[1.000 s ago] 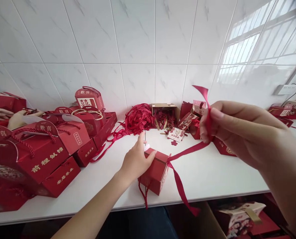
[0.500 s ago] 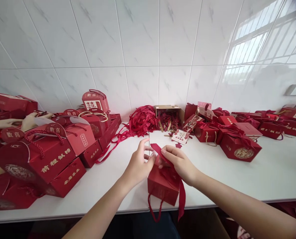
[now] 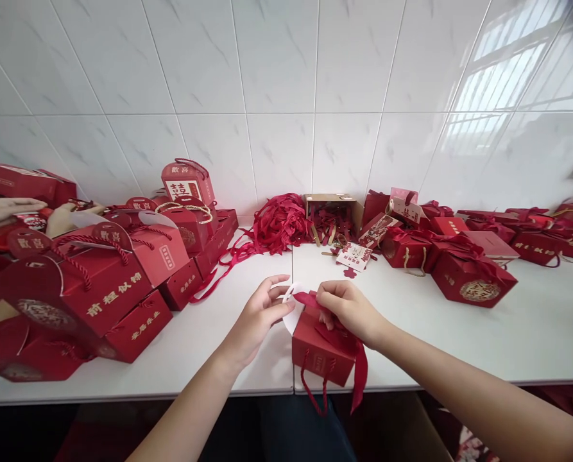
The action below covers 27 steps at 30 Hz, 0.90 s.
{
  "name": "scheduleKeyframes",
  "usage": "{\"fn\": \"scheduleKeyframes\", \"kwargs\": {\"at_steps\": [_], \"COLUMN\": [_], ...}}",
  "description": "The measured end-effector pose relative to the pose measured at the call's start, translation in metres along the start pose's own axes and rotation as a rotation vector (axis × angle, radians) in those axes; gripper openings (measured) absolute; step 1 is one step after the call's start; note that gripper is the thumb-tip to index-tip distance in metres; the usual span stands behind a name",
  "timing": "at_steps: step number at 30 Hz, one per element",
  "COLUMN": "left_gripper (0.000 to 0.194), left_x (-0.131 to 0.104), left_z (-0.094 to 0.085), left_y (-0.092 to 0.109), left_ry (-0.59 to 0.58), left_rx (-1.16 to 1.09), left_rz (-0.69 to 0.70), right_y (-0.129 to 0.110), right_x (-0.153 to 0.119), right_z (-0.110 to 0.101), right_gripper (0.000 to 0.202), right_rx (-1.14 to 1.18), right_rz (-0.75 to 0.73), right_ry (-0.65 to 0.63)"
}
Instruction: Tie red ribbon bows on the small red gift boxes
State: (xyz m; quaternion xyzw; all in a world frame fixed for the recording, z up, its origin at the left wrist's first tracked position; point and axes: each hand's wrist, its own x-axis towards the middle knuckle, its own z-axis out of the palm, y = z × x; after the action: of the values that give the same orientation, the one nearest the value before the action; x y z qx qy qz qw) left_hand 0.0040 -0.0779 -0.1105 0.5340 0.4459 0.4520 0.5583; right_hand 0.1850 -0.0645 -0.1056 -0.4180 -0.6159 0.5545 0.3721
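A small red gift box point(image 3: 317, 343) with a twisted red cord handle stands near the table's front edge. Across its top lies a red ribbon point(image 3: 360, 378), one tail hanging down the right side. My right hand point(image 3: 346, 311) pinches this ribbon between thumb and fingers above the box. At the box's left, my left hand point(image 3: 262, 314) has its thumb on the white inner face of a rounded box flap point(image 3: 293, 316). Its other fingers are at the flap's edge, the index stretched out; their contact behind the flap is partly hidden.
Stacked red gift boxes point(image 3: 115, 301) stand at left, where another person's hands point(image 3: 11, 210) are at work. A ribbon heap point(image 3: 283, 223) and an open cardboard box point(image 3: 337, 197) with tags sit by the wall. Ribboned boxes point(image 3: 473, 276) line the right.
The white inside of the flap has come into view beside my left hand. My right hand has gone from holding the ribbon's end up to pinching it lower, close over the box.
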Motion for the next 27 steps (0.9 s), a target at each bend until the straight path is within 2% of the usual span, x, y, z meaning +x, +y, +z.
{"fn": "scheduleKeyframes", "kwargs": {"at_steps": [7, 12, 18, 27], "left_gripper": [0.043, 0.032, 0.025, 0.032], "left_x": [-0.001, 0.003, 0.006, 0.005], "left_z": [0.004, 0.005, 0.006, 0.003], "left_y": [-0.003, -0.006, -0.009, -0.015], "left_ry": [0.016, 0.028, -0.011, 0.030], "left_rx": [-0.104, -0.052, -0.014, 0.008], "left_rz": [0.009, 0.093, 0.147, 0.202], "right_y": [0.000, 0.002, 0.001, -0.003], "right_x": [0.002, 0.005, 0.005, 0.014], "right_z": [0.003, 0.004, 0.006, 0.006], "right_gripper": [0.029, 0.030, 0.033, 0.020], "right_rx": [-0.103, -0.163, -0.220, -0.058], "right_rz": [0.026, 0.029, 0.011, 0.120], "right_ry": [0.032, 0.025, 0.012, -0.038]}}
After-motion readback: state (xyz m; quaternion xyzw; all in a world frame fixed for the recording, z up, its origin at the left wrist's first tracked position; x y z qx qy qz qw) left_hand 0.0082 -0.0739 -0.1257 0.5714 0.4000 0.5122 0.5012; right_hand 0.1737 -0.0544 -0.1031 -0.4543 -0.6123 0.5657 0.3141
